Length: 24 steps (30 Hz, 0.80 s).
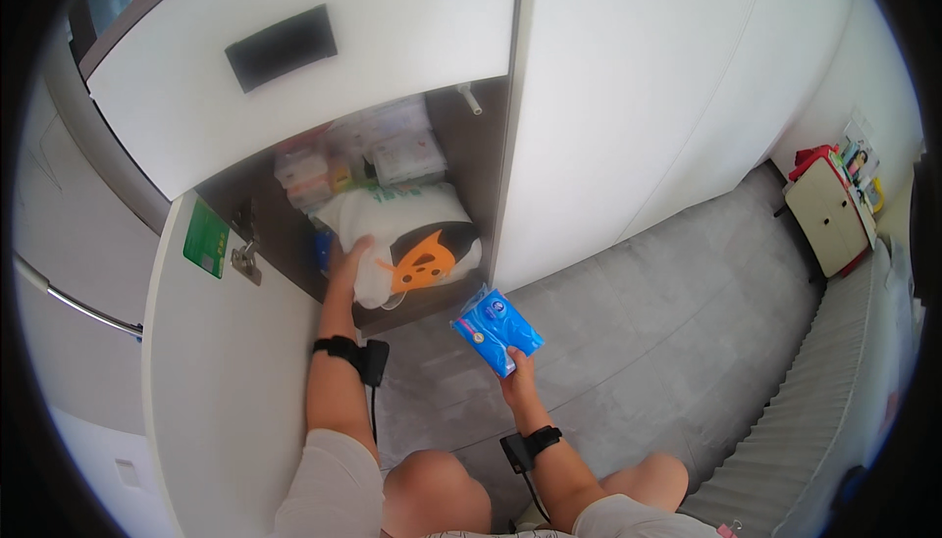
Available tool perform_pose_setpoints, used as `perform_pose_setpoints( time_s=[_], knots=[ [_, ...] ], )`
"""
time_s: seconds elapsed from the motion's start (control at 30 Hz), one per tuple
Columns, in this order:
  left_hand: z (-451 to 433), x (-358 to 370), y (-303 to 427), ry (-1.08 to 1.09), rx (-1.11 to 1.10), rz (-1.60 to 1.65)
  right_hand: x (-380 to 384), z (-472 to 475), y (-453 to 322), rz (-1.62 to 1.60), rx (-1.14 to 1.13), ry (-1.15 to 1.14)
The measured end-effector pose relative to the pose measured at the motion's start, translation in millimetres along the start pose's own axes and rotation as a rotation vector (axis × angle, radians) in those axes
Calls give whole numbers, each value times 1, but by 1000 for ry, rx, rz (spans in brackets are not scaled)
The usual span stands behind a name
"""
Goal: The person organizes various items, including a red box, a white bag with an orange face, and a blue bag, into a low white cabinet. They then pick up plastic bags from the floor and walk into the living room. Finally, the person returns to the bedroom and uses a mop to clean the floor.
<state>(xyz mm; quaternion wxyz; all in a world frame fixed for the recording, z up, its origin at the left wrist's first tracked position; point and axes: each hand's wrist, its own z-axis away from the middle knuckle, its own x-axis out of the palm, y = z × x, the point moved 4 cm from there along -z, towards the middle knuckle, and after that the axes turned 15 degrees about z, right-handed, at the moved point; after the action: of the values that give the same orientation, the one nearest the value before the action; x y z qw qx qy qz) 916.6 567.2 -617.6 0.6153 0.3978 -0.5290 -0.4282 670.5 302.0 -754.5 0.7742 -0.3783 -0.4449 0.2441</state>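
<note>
My right hand (519, 376) grips a blue plastic-wrapped soft pack (499, 330) by its lower end, thumb on top, above the grey floor outside the cabinet. My left hand (347, 262) reaches into the low cabinet, against the left side of a white plastic bag (419, 214) with an orange and black animal-face print; its fingers are partly hidden, so its grip is unclear. Behind the bag lie a white wrapped pack (409, 156) and several other packs (303, 174). Something blue (323, 249) shows just left of my left hand.
The cabinet door (235, 391) stands open on the left, with a metal hinge (247, 261). A white drawer front (309, 30) overhangs the compartment. White panels (618, 96) rise to the right. A small cream cabinet (826, 218) and a pleated grey fabric (795, 420) are farther right.
</note>
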Motion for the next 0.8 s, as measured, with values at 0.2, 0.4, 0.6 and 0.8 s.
perform_pose_setpoints(
  time_s=[0.2, 0.4, 0.6, 0.8],
  knots=[
    [-59, -23, -27, 70, 71, -219, 4, -2, 3, 25, 7, -33],
    [-29, -3, -20, 315, 305, -663, 26, 5, 12, -44, 132, -61],
    [34, 70, -4, 201, 946, -1295, 25, 6, 11, -39, 140, -32],
    [-10, 49, -28, 160, 710, -1405, 52, 10, -9, -43, 125, -130]
  ],
)
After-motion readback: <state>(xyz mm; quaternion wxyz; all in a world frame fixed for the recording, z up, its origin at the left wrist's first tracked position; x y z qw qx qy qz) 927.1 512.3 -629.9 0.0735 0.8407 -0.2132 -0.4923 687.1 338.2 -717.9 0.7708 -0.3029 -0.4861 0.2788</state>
